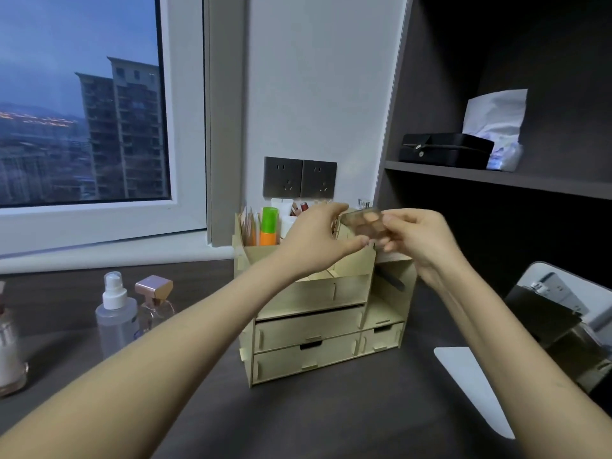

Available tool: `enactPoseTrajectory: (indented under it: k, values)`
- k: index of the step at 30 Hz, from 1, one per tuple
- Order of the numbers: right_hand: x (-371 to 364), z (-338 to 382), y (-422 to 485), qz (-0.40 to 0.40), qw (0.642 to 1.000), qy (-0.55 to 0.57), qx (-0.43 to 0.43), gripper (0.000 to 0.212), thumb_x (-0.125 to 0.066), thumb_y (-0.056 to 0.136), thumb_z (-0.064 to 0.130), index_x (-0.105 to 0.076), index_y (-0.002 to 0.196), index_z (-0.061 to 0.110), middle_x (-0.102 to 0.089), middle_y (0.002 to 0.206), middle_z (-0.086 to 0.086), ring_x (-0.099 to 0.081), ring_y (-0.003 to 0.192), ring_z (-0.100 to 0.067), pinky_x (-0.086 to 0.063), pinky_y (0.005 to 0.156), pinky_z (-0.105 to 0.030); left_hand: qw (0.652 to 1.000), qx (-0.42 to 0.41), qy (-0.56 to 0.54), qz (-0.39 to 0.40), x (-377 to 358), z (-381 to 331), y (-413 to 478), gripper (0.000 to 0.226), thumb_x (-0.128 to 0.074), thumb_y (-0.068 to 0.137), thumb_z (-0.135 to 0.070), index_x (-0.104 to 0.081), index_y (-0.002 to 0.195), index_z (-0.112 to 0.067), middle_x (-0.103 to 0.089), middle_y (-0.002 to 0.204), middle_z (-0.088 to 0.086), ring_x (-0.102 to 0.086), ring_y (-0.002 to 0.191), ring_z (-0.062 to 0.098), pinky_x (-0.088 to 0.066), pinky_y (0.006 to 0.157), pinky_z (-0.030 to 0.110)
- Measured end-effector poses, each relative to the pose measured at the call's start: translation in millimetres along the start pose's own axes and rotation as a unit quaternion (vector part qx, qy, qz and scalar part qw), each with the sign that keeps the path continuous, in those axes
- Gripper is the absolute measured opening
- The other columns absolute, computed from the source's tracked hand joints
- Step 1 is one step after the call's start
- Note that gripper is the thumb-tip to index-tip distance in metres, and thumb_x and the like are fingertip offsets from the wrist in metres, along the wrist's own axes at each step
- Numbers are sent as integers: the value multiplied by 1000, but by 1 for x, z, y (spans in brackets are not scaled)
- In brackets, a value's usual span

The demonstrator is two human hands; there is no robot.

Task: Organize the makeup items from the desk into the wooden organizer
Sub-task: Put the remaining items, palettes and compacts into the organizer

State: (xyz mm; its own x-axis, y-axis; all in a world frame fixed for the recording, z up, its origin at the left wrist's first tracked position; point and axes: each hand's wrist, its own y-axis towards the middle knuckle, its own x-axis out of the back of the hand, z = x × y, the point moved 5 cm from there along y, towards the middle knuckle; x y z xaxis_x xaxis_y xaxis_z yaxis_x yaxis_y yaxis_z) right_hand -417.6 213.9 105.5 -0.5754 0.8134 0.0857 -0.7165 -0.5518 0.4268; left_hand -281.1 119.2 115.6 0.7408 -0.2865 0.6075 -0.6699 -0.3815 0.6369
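The pale wooden organizer (pixel 311 329) stands on the dark desk against the wall, with drawers below and open compartments on top. Both hands hold a small clear eyeshadow palette (pixel 364 221) above its upper right compartments. My left hand (pixel 318 240) pinches the palette's left edge between thumb and fingers. My right hand (pixel 414 233) pinches its right edge. An orange tube with a green cap (pixel 269 228) and several slim items stand in the back left compartments. A dark slim tool (pixel 392 281) leans in the right side slot.
A clear spray bottle (pixel 116 313) and a perfume bottle with a rose-gold cap (pixel 154 298) stand on the desk at left; a jar (pixel 10 356) sits at the left edge. A mirror (pixel 563 326) stands at right. A black case (pixel 445 150) lies on the shelf.
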Motion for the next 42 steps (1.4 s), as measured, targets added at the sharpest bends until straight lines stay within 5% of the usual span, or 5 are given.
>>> enactPoseTrajectory:
  k: [8, 13, 35, 38, 42]
  values:
    - [33, -43, 62, -214, 957, -169, -95, 17, -66, 85, 12, -70, 95, 0, -67, 72, -8, -58, 55, -14, -48, 59, -26, 994, 109, -20, -12, 17, 44, -17, 33, -50, 85, -3, -62, 114, -14, -61, 122, 5, -54, 102, 12, -39, 88, 21]
    - [16, -46, 79, -195, 927, -309, -83, 25, -69, 83, 20, -69, 97, 0, -70, 98, -16, -67, 91, -31, -51, 71, -29, 990, 133, -43, -11, 23, 64, -30, 43, -42, 79, 8, -65, 107, -14, -62, 107, 1, -53, 102, 11, -41, 79, 21]
    - [-12, -23, 46, -208, 803, -555, 55, 36, -43, 96, 33, -65, 106, 5, -63, 103, -17, -61, 91, -33, -43, 66, -33, 988, 148, -30, -12, 41, 73, -53, 40, -42, 77, 9, -67, 95, -18, -51, 89, -11, -48, 97, 12, -36, 71, 21]
    - [-33, -2, 4, -196, 834, -482, 182, 31, -45, 95, 29, -69, 90, 10, -64, 89, -10, -57, 77, -23, -41, 61, -31, 987, 156, -22, -21, 58, 77, -63, 39, -43, 77, 8, -68, 92, -18, -63, 90, -1, -56, 96, 21, -41, 69, 13]
    - [-87, -2, -77, 42, 920, -337, 194, 25, -57, 86, 32, -64, 65, 20, -64, 67, 2, -56, 66, -16, -41, 58, -30, 983, 178, -35, -8, 81, 85, -98, 34, -46, 80, 7, -70, 90, -15, -69, 96, 3, -62, 95, 19, -48, 84, 26]
